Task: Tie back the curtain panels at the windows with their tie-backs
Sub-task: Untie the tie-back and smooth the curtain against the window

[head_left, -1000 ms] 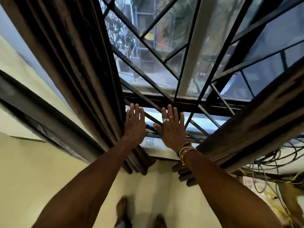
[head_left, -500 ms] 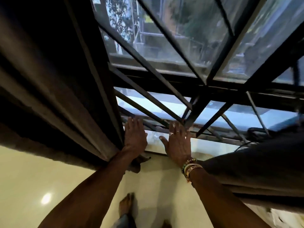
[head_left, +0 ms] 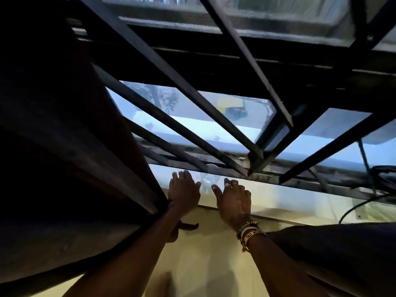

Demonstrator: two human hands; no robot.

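Observation:
A dark curtain panel hangs in heavy folds down the left. A second dark panel bunches at the lower right. My left hand reaches forward with straight fingers, its wrist against the inner edge of the left panel, and holds nothing. My right hand, with rings and wrist bracelets, stretches out flat over the pale window sill beside it. Both hands sit between the two panels. No tie-back shows.
A black metal grille crosses the window pane just beyond my fingers. Dark cables run along the sill at the right. A cream wall lies below the sill.
The view has tipped further down toward the sill. Both hands have dropped lower along the window, from the grille bars to the sill, staying flat and side by side.

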